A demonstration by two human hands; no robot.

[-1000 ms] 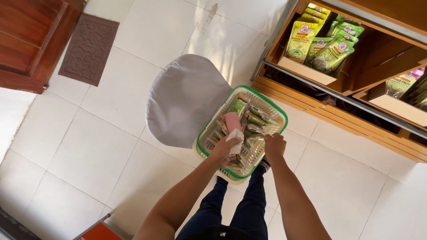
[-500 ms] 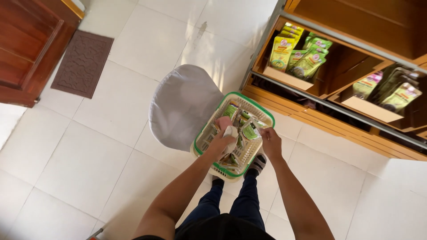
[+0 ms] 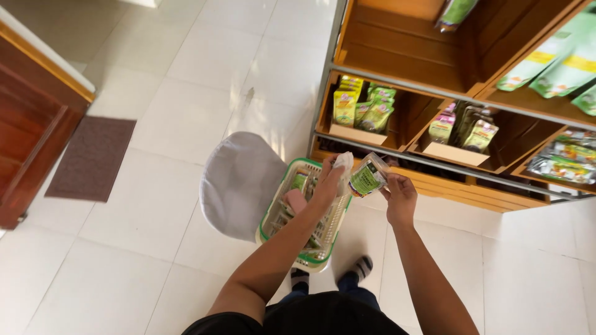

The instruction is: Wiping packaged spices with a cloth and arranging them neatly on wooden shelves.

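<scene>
On my left, the grey stool (image 3: 239,183) carries the green-rimmed basket (image 3: 308,257), packets inside. My left hand (image 3: 328,181) grips a white cloth (image 3: 343,165); my right hand (image 3: 400,197) pinches a clear green-labelled packet (image 3: 367,175), lifted above the basket, not yet on the wooden shelf (image 3: 434,93).

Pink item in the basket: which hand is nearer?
Left. The left hand, holding a white cloth, is just above and beside the pink item in the basket. The right hand is farther right, holding a clear green-labelled packet.
</scene>
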